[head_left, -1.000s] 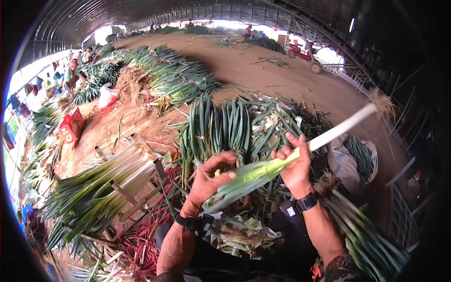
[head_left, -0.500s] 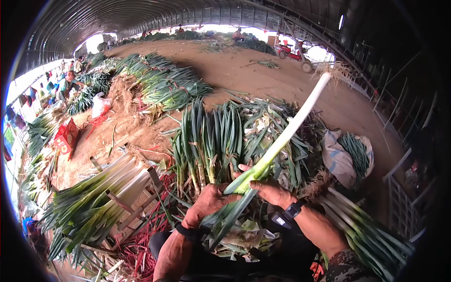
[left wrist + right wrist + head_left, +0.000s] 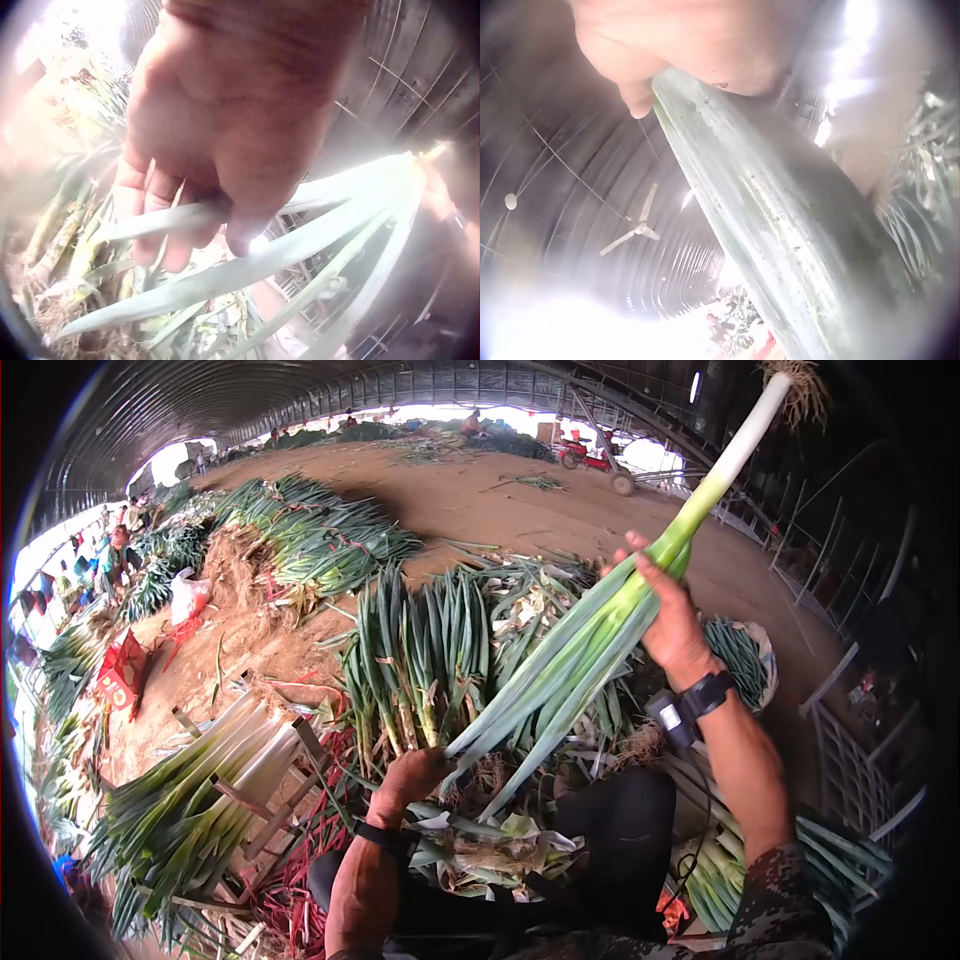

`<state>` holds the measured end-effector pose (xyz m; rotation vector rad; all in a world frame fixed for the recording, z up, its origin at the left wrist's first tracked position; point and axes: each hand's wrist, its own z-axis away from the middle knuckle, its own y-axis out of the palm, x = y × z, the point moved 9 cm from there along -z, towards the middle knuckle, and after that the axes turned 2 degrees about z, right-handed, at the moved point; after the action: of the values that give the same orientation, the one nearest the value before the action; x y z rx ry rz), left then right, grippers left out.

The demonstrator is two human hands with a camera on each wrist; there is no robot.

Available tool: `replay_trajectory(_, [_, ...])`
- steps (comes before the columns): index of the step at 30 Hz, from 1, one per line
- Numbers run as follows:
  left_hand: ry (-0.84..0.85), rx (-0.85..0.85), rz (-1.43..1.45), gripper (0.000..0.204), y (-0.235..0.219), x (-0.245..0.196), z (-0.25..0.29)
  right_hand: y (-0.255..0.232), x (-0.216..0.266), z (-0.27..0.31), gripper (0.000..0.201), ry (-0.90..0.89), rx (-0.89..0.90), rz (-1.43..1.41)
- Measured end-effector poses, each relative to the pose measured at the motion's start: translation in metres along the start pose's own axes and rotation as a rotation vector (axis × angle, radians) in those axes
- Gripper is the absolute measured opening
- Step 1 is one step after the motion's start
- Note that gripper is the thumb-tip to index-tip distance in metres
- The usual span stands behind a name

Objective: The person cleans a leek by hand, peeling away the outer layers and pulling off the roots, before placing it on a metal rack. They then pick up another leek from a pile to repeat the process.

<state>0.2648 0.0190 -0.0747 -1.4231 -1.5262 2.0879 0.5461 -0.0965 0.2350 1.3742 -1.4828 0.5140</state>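
Note:
A long green onion (image 3: 715,485) slants across the head view, its white shank and roots at upper right and its green leaves fanning down to the left. My right hand (image 3: 672,622) holds it where the leaves split from the shank, thumb on the near side. Down at the leaf tips, my left hand (image 3: 412,775) pinches a leaf. The left wrist view shows that leaf (image 3: 161,223) lying across the fingers under the thumb, with other leaves hanging loose beside it. In the right wrist view, the leaves (image 3: 757,202) run out below the right hand (image 3: 690,45).
Untrimmed green onions (image 3: 420,660) stand bunched ahead, beside a heap of stripped leaves (image 3: 530,595). A rack (image 3: 240,797) at left holds cleaned onions (image 3: 190,770); red straps (image 3: 300,870) lie near it. More onions (image 3: 830,860) lie at right, below a sack (image 3: 768,665).
The right hand has moved up and right with the onion, lifting its roots higher. The left hand has slid down to the leaf tips, and the hands are farther apart.

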Motion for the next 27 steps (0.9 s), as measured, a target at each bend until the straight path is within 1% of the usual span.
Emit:
replay_trajectory(1, [0.007, -0.088, 0.053, 0.044, -0.005, 0.001, 0.006, -0.009, 0.016, -0.004, 0.052, -0.030, -0.029, 0.021])
replay_trajectory(3, [-0.087, -0.087, 0.022, 0.046, 0.000, 0.011, 0.004, -0.022, 0.047, -0.006, 0.052, -0.086, -0.068, 0.055])
replay_trajectory(4, [-0.097, -0.097, -0.010, 0.051, -0.001, 0.014, 0.000, -0.025, 0.058, -0.005, 0.051, -0.103, -0.093, 0.058])
replay_trajectory(5, [-0.119, -0.114, -0.060, 0.050, 0.000, 0.016, -0.001, -0.031, 0.066, -0.004, 0.051, -0.122, -0.116, 0.079])
replay_trajectory(7, [-0.105, -0.177, 0.024, 0.043, -0.008, 0.006, -0.002, -0.040, 0.079, -0.003, 0.051, -0.163, -0.155, 0.112])
replay_trajectory(8, [-0.029, -0.206, 0.091, 0.035, -0.003, 0.008, -0.006, -0.043, 0.081, 0.000, 0.051, -0.177, -0.190, 0.103])
replay_trajectory(11, [0.007, -0.116, 0.242, 0.035, 0.002, -0.007, -0.007, -0.050, 0.083, 0.002, 0.050, -0.227, -0.247, 0.111])
replay_trajectory(12, [0.044, -0.105, 0.289, 0.033, 0.003, -0.015, -0.004, -0.054, 0.082, 0.001, 0.049, -0.235, -0.261, 0.104])
replay_trajectory(15, [0.438, -0.007, 0.315, 0.030, 0.015, -0.032, -0.007, -0.056, 0.079, 0.000, 0.047, -0.238, -0.303, 0.084])
replay_trajectory(16, [0.449, -0.035, 0.343, 0.033, 0.019, -0.029, -0.008, -0.055, 0.076, 0.000, 0.046, -0.230, -0.318, 0.071])
replay_trajectory(18, [0.465, -0.095, 0.393, 0.039, 0.014, -0.055, -0.002, -0.051, 0.068, -0.001, 0.044, -0.206, -0.330, 0.036])
replay_trajectory(19, [0.245, 0.104, 0.481, 0.049, 0.022, -0.062, -0.003, -0.048, 0.063, -0.002, 0.044, -0.190, -0.324, 0.013])
replay_trajectory(21, [0.307, -0.063, 0.377, 0.064, 0.014, -0.078, -0.003, -0.039, 0.047, -0.003, 0.042, -0.149, -0.310, -0.042])
replay_trajectory(23, [0.409, -0.315, 0.257, 0.081, -0.004, -0.099, 0.001, -0.026, 0.029, -0.004, 0.040, -0.099, -0.293, -0.106])
replay_trajectory(24, [0.324, -0.226, 0.405, 0.089, -0.004, -0.099, -0.003, -0.019, 0.019, -0.004, 0.039, -0.064, -0.260, -0.096])
replay_trajectory(25, [0.311, -0.276, 0.429, 0.091, -0.014, -0.106, -0.001, -0.014, 0.011, -0.005, 0.038, -0.046, -0.254, -0.114])
replay_trajectory(27, [0.371, -0.426, 0.472, 0.092, -0.024, -0.103, -0.006, -0.001, -0.007, -0.004, 0.037, -0.009, -0.248, -0.147])
